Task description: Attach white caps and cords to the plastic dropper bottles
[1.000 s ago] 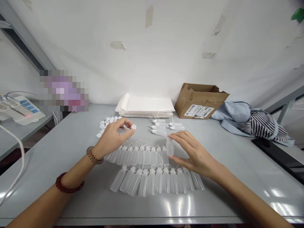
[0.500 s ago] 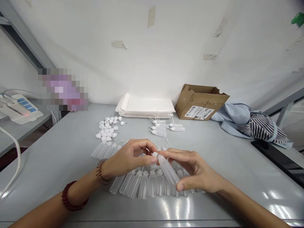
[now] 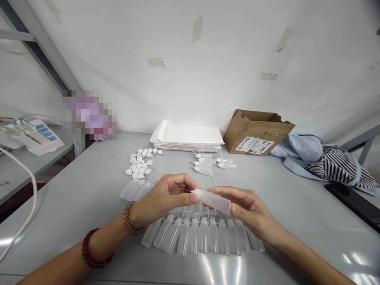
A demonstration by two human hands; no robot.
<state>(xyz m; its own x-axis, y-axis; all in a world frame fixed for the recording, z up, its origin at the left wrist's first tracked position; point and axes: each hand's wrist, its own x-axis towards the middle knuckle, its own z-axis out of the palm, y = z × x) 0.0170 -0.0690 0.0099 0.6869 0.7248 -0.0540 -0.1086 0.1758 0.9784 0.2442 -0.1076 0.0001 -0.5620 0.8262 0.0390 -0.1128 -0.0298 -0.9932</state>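
Between my hands, above the table, is a translucent plastic squeeze bottle (image 3: 218, 201) lying nearly level, its tip to the left. My left hand (image 3: 168, 198) pinches the white needle-tip cap (image 3: 196, 192) at the bottle's neck; a thin needle sticks out leftward. My right hand (image 3: 252, 208) grips the bottle body, thumb at its base and fingers along the far side. Below them lies a row of translucent bottles (image 3: 203, 237) with white necks. More bottles (image 3: 135, 190) lie left of my left hand, and others are partly hidden behind my hands.
A heap of white needle caps (image 3: 139, 163) sits at the left. Several capped bottles (image 3: 204, 169) lie farther back, before a stack of white padded sheets (image 3: 190, 136). A cardboard box (image 3: 257, 132), a striped cloth bag (image 3: 335, 162) and a black phone-like slab (image 3: 353, 204) are at right.
The bottle has turned from slanting down to nearly level, and its needle now shows on the left. My right thumb has shifted along with the base. The view has moved slightly.
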